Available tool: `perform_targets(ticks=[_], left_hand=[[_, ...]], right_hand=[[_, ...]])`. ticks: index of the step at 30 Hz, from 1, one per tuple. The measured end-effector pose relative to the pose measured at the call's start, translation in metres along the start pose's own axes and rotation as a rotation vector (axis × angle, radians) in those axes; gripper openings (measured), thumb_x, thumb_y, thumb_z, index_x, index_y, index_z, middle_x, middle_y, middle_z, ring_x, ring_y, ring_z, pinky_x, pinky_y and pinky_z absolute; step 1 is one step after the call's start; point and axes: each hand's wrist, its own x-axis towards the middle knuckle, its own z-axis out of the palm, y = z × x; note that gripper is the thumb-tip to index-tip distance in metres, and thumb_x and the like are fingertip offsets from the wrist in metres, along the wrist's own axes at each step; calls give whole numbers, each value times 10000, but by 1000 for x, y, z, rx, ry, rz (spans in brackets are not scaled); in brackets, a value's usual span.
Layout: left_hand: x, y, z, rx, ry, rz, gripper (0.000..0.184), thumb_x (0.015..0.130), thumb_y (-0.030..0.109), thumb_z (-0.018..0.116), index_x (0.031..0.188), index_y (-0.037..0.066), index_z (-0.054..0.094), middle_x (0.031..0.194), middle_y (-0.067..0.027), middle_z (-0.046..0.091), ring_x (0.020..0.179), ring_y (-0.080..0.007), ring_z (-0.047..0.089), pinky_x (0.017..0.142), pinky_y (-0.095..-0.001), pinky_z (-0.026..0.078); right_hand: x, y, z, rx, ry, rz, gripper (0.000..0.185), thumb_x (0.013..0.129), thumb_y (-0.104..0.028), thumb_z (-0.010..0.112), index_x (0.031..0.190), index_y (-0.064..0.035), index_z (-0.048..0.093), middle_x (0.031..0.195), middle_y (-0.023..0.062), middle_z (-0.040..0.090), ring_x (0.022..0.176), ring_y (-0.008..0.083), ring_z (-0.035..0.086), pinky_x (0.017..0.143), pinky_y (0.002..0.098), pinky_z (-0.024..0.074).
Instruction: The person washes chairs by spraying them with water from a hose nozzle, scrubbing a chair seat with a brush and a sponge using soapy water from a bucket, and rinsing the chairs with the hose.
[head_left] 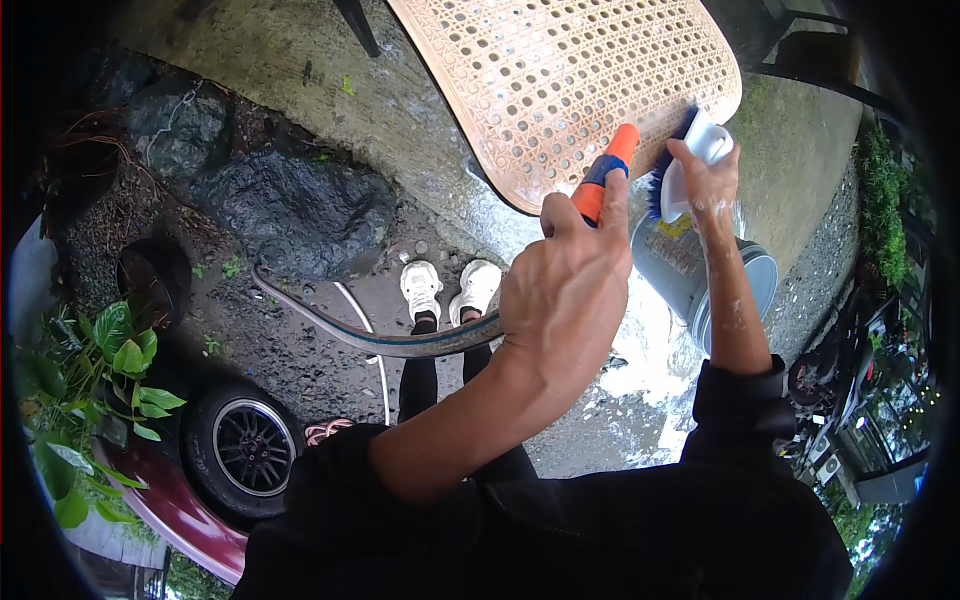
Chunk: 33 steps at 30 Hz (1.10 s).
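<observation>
My left hand (570, 285) is wrapped round an orange and blue hose nozzle (623, 147), its tip pointing up over the lower edge of a tan perforated, woven-pattern panel (560, 90). A hose (350, 335) runs leftward from behind my left hand. To the right, my right hand (712, 180) grips a white scrub brush (680, 190) with blue bristles facing the panel's lower right corner. Whether the bristles touch it is unclear. Whitish suds dot my right hand and forearm. The panel looks wet.
A grey bucket (668, 268) stands below the brush, partly behind my right forearm. Large dark rocks (300, 210), leafy plants (130, 350), and a wheel (250, 447) beside a red curved body are on the left. White shoes (421, 287) stand on wet ground.
</observation>
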Motion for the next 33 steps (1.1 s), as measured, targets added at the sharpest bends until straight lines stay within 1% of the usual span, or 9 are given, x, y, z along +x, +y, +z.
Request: perform_targets(ticks=[5, 8, 10, 17, 22, 26, 29, 32, 33], left_hand=[[1, 2, 15, 22, -22, 60, 504, 826, 58, 496, 1323, 23, 414, 853, -237, 511, 549, -290, 618, 493, -352, 514], [-2, 4, 21, 50, -34, 72, 487, 835, 68, 485, 1315, 23, 425, 867, -239, 512, 560, -255, 632, 454, -298, 520], [-1, 4, 26, 34, -47, 61, 486, 835, 71, 485, 1316, 31, 429, 873, -244, 513, 560, -253, 633, 453, -292, 520], [6, 13, 31, -57, -169, 49, 542, 838, 45, 463, 1368, 78, 355, 880, -228, 484, 582, -330, 611, 534, -413, 502], [5, 11, 23, -51, -179, 33, 538, 833, 50, 476, 1360, 78, 370, 876, -227, 487, 582, -334, 608, 533, -412, 497], [10, 2, 10, -11, -82, 44, 509, 839, 66, 482, 1339, 39, 388, 859, -226, 501, 577, -307, 619, 509, -372, 511], [11, 6, -5, 62, -75, 64, 495, 853, 76, 474, 1334, 8, 378, 854, -220, 508, 582, -286, 630, 503, -343, 529], [10, 5, -11, 106, -87, 39, 493, 856, 73, 476, 1334, 9, 376, 860, -231, 515, 576, -297, 627, 518, -361, 525], [10, 3, -10, 113, -99, 53, 493, 856, 73, 476, 1334, 9, 376, 860, -231, 515, 576, -297, 627, 518, -361, 525]], right_hand=[[67, -4, -1, -89, 451, 259, 970, 552, -361, 788, 1312, -64, 263, 1122, 234, 536, 1031, 362, 552, 919, 402, 443], [77, 16, -17, -45, 470, 224, 937, 561, -349, 800, 1290, -35, 302, 1100, 223, 549, 1027, 335, 556, 900, 400, 448], [48, 15, -22, -41, 328, 10, 902, 552, -329, 821, 1253, -9, 351, 1068, 205, 561, 1007, 301, 565, 876, 390, 452], [38, 23, -36, 186, 309, 160, 863, 573, -277, 815, 1241, 30, 364, 1079, 192, 564, 974, 275, 583, 883, 367, 453], [27, -40, -6, 302, 138, -307, 725, 646, -407, 802, 1176, -7, 510, 933, 162, 639, 818, 210, 644, 712, 322, 530], [5, -6, -12, 37, -249, -568, 665, 684, -296, 773, 1274, -138, 511, 970, 112, 672, 903, 205, 655, 813, 322, 507], [36, 14, -36, -103, -228, -817, 663, 690, -281, 771, 1282, -147, 503, 1003, 138, 662, 889, 229, 662, 801, 345, 536], [40, -43, -33, 0, -183, -460, 679, 692, -368, 761, 1280, -149, 502, 947, 177, 662, 694, 218, 682, 592, 354, 585], [34, -36, -13, 126, -243, -355, 696, 691, -381, 758, 1289, -142, 494, 927, 166, 670, 724, 223, 679, 643, 344, 576]])
